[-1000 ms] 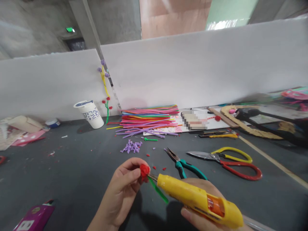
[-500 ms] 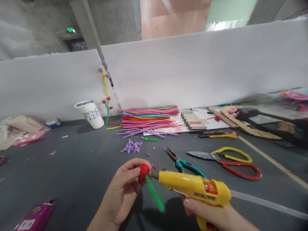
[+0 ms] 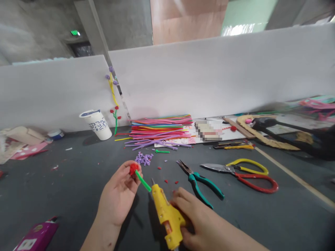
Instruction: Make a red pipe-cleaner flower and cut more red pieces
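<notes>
Between the fingertips of my left hand [image 3: 117,195] is a fuzzy red pipe-cleaner flower [image 3: 134,169], its green stem [image 3: 143,181] slanting down to the right. My right hand [image 3: 192,216] grips a yellow hot glue gun [image 3: 167,216] by its handle, with the nozzle pointing up and away from me. The nozzle is apart from the flower and lies close to the stem's lower end. Small purple pipe-cleaner pieces [image 3: 143,159] lie just beyond my left hand. A few red bits [image 3: 166,181] are scattered past my right hand.
Teal-handled pliers [image 3: 200,181] and scissors [image 3: 235,170] with red and yellow handles lie to the right. Behind are bundled pipe cleaners [image 3: 159,131], a white cup [image 3: 98,125] and a utility knife [image 3: 234,146]. A purple box [image 3: 36,235] sits front left.
My left hand has moved left and slightly up with the flower. The glue gun has drawn back from the flower, moved left and turned its nozzle from leftward to away from me.
</notes>
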`<action>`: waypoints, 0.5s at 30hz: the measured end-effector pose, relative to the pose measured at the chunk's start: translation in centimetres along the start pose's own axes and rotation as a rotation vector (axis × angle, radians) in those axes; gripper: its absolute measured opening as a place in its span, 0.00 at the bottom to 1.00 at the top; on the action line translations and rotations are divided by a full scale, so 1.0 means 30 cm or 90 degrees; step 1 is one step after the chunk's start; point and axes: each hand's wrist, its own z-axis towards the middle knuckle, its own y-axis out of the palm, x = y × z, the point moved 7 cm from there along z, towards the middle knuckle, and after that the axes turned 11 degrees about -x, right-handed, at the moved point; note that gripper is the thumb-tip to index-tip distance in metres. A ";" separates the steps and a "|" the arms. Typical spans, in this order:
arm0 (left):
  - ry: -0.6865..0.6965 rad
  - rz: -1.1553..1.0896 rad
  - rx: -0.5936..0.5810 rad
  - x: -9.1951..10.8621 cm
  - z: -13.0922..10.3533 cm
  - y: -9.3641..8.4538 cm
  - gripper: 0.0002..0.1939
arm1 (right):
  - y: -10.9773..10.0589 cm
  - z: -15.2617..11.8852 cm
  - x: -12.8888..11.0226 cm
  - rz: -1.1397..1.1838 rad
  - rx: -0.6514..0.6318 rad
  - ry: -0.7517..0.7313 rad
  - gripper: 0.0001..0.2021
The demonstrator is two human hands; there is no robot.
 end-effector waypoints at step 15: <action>-0.103 0.080 -0.154 -0.084 -0.032 0.105 0.04 | -0.094 0.037 0.131 -0.306 0.149 0.010 0.07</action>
